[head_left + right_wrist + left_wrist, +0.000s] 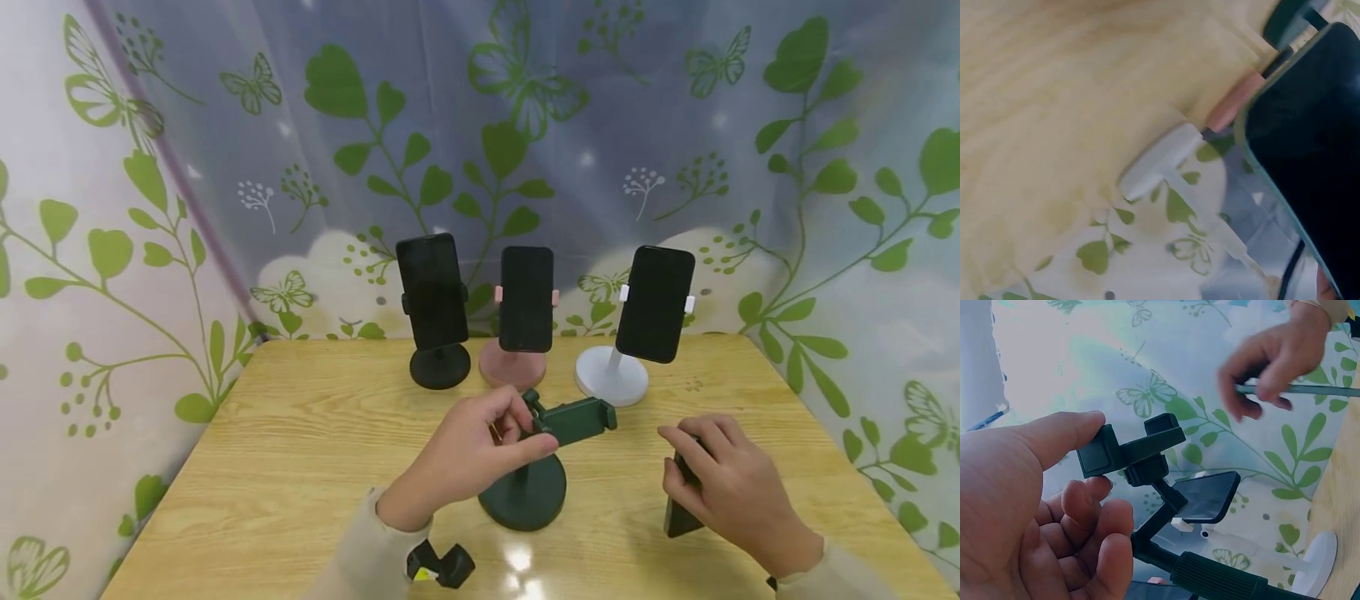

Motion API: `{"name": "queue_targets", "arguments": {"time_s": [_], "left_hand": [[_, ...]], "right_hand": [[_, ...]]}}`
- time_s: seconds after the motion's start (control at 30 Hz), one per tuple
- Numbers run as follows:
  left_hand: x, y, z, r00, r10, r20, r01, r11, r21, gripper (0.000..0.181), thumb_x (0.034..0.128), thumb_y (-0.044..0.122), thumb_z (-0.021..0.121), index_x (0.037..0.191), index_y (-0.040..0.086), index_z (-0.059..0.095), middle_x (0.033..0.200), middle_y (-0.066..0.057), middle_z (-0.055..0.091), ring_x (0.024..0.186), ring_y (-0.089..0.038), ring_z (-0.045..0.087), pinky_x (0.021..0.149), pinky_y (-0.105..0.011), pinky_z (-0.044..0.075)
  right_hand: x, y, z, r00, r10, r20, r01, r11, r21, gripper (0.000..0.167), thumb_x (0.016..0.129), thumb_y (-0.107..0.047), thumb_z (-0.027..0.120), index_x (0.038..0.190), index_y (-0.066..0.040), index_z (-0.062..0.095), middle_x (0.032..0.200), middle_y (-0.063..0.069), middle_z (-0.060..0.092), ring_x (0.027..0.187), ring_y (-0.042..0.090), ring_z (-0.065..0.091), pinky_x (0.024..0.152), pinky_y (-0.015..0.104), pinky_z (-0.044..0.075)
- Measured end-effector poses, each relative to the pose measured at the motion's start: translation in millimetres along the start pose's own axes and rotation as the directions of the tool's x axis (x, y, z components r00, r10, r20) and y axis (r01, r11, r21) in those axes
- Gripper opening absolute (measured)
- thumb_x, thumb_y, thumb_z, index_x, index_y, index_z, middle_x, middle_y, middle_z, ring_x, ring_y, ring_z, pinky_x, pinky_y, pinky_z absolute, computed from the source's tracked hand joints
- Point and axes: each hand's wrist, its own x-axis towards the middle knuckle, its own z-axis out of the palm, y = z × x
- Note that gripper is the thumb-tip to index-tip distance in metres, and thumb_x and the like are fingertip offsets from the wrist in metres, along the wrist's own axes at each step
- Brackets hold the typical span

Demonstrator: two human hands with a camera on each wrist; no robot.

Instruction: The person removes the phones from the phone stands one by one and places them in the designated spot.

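Note:
A dark green phone stand stands upright near the middle of the table, its holder turned up and carrying no phone. My left hand pinches one end of that holder. In the left wrist view the thumb lies along the outside of the end piece, with a fingertip under it; the other fingers are curled. To the right, my right hand grips a smartphone by its edges, tilted just above the table. Its dark screen fills the right side of the right wrist view.
Behind stand a black stand, a pink stand and a white stand, each holding a dark-screened phone. A black strap-like item shows at my left wrist. A leaf-patterned curtain borders the wooden table.

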Motion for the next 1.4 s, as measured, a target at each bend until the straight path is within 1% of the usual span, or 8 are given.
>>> {"name": "queue_targets", "arguments": {"time_s": [0.23, 0.57, 0.73, 0.8, 0.9, 1.1, 1.3, 1.4], "left_hand": [[-1.8, 0.7, -0.2, 1.0, 0.017, -0.006, -0.017, 1.0, -0.001, 0.022, 0.094, 0.032, 0.079, 0.095, 0.016, 0.064, 0.067, 0.006, 0.054, 0.061, -0.01, 0.051, 0.061, -0.027, 0.047], [-1.8, -1.0, 0.7, 1.0, 0.026, -0.001, -0.026, 0.999, -0.023, 0.02, 0.0957, 0.031, 0.077, 0.096, 0.016, 0.063, 0.063, 0.006, 0.048, 0.056, -0.01, 0.045, 0.062, -0.026, 0.046], [-1.8, -0.6, 1.1, 0.999, 0.035, 0.009, -0.035, 0.999, -0.041, 0.02, 0.0967, 0.03, 0.076, 0.096, 0.015, 0.062, 0.062, 0.004, 0.046, 0.055, -0.01, 0.043, 0.061, -0.025, 0.045], [-1.7, -0.2, 1.2, 0.999, 0.039, 0.01, -0.039, 0.999, -0.037, 0.02, 0.097, 0.03, 0.076, 0.096, 0.015, 0.062, 0.062, 0.005, 0.046, 0.055, -0.009, 0.043, 0.06, -0.024, 0.044], [-1.6, -0.1, 1.5, 0.999, 0.039, 0.012, -0.038, 0.999, -0.036, 0.021, 0.0976, 0.03, 0.075, 0.097, 0.014, 0.062, 0.061, 0.005, 0.045, 0.054, -0.009, 0.043, 0.059, -0.024, 0.043], [-2.2, -0.4, 2.5, 0.999, 0.032, 0.022, -0.03, 0.998, -0.056, 0.02, 0.0978, 0.029, 0.075, 0.097, 0.014, 0.061, 0.061, 0.005, 0.045, 0.055, -0.008, 0.042, 0.059, -0.023, 0.042], [-1.4, -1.4, 1.5, 0.999, 0.041, 0.023, -0.04, 0.997, -0.062, 0.019, 0.0976, 0.03, 0.075, 0.096, 0.016, 0.062, 0.06, 0.004, 0.044, 0.053, -0.01, 0.042, 0.059, -0.023, 0.041], [-0.1, -1.1, 0.2, 0.999, 0.041, 0.023, -0.039, 0.998, -0.058, 0.02, 0.0975, 0.031, 0.075, 0.096, 0.016, 0.062, 0.06, 0.004, 0.044, 0.054, -0.01, 0.042, 0.059, -0.024, 0.042]], "right_hand": [[-18.6, 2, 6, 0.99, 0.033, 0.14, -0.034, 0.999, 0.007, 0.04, 0.105, -0.03, 0.041, 0.101, -0.006, 0.073, 0.091, 0.009, 0.064, 0.077, 0.028, 0.059, 0.05, 0.04, 0.054], [-28.1, 9, 21, 0.955, 0.107, 0.277, -0.11, 0.994, -0.005, 0.041, 0.106, -0.032, 0.037, 0.107, -0.007, 0.07, 0.098, 0.01, 0.064, 0.086, 0.029, 0.06, 0.055, 0.041, 0.056], [-30.5, 12, 27, 0.931, 0.138, 0.338, -0.147, 0.989, 0.001, 0.027, 0.102, -0.025, 0.046, 0.11, -0.009, 0.067, 0.102, 0.008, 0.062, 0.088, 0.028, 0.058, 0.052, 0.036, 0.052], [-31.6, 14, 29, 0.913, 0.165, 0.373, -0.175, 0.984, -0.006, 0.019, 0.097, -0.02, 0.055, 0.111, -0.01, 0.066, 0.103, 0.008, 0.061, 0.089, 0.028, 0.058, 0.05, 0.034, 0.049], [-32.9, 15, 33, 0.88, 0.208, 0.427, -0.217, 0.976, -0.028, 0.021, 0.091, -0.014, 0.066, 0.111, -0.011, 0.065, 0.104, 0.007, 0.06, 0.09, 0.029, 0.057, 0.048, 0.031, 0.046], [-33.4, 17, 41, 0.796, 0.276, 0.538, -0.291, 0.955, -0.06, 0.023, 0.093, -0.018, 0.072, 0.115, -0.012, 0.067, 0.105, 0.008, 0.058, 0.094, 0.031, 0.058, 0.05, 0.03, 0.044], [-25.7, 20, 50, 0.699, 0.367, 0.614, -0.402, 0.912, -0.089, 0.04, 0.092, -0.024, 0.076, 0.126, -0.004, 0.069, 0.101, 0.01, 0.058, 0.085, 0.026, 0.055, 0.054, 0.032, 0.045], [-24.0, 23, 55, 0.643, 0.4, 0.653, -0.45, 0.887, -0.1, 0.037, 0.091, -0.025, 0.076, 0.121, -0.004, 0.069, 0.095, 0.007, 0.056, 0.077, 0.021, 0.049, 0.055, 0.032, 0.042]]}}
